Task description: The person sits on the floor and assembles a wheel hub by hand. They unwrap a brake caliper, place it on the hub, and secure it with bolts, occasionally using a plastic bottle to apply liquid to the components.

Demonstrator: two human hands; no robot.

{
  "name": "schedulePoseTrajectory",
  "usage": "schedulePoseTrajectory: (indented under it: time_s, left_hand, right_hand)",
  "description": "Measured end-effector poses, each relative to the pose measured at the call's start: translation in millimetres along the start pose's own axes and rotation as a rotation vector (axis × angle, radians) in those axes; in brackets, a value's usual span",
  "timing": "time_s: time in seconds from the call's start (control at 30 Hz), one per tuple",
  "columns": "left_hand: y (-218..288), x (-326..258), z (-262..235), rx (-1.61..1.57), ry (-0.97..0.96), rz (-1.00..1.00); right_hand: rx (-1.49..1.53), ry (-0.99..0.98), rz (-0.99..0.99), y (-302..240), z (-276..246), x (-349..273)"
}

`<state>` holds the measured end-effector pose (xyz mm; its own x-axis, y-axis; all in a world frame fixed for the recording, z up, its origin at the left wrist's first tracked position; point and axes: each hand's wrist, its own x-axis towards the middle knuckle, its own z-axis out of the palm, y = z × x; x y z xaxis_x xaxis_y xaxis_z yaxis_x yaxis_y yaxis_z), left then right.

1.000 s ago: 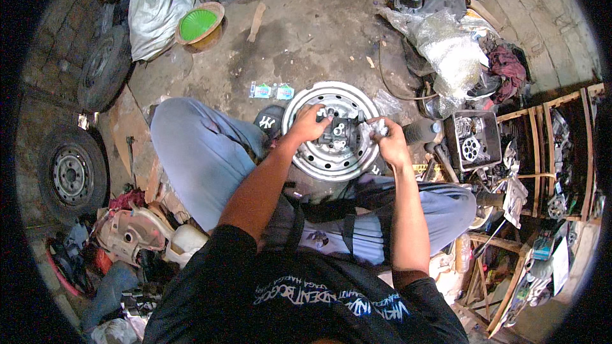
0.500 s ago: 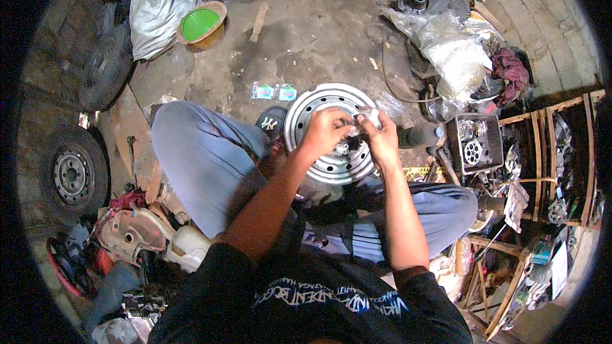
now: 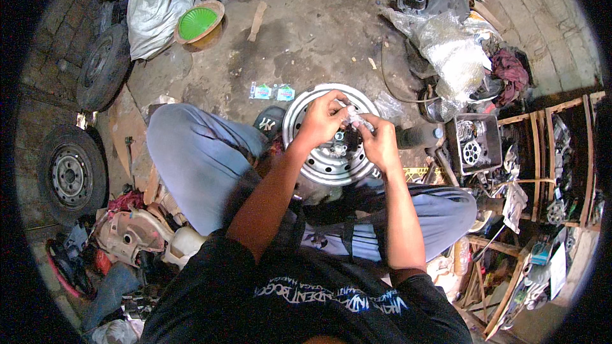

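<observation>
Person seated on workshop floor, both forearms reaching fwd over a silver steel wheel rim (image 3: 331, 159) lying flat between the knees. Left hand (image 3: 324, 118) and right hand (image 3: 379, 142) are raised just above the rim's far half, close together, fingers curled inward. Betw. them: a small clear plastic packet (image 3: 354, 116), pinched by fingertips of both hands; left grips its left end, right its right end. Packet contents too small to tell. Rim hub w/ bolt holes visible directly below the hands, not touched.

Surroundings: black shoe (image 3: 270, 122) just left of rim. Two small packets (image 3: 272, 92) on concrete, far-left of rim. Green bowl (image 3: 198, 23) far left, beside a white sack (image 3: 151, 6). Tyre w/ wheel (image 3: 71, 175) at left edge; second tyre (image 3: 102, 67) farther back. Grey tray of metal parts (image 3: 475, 145) right of rim, near a wooden rack (image 3: 548, 159). Clear plastic bag (image 3: 449, 51) far right
</observation>
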<state>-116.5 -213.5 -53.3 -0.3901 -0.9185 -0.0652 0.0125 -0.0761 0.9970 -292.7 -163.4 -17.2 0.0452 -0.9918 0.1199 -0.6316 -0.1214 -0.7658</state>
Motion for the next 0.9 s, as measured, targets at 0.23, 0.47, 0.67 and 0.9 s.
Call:
schedulePoseTrajectory:
  time_s: [0.23,0.47,0.67,0.9]
  left_hand:
    - [-6,-3,26,-0.406,-0.016,-0.112]
    - [-8,-5,28,-0.256,0.089,-0.106]
    - [-17,3,25,-0.144,0.221,-0.075]
    - [-13,-1,25,-0.066,0.138,0.033]
  right_hand:
    - [0.306,0.185,0.178,21,9,2]
    - [0.513,0.264,0.389,23,11,3]
    - [0.705,0.239,0.452,32,-8,5]
    - [0.312,-0.068,0.160,-5,-33,4]
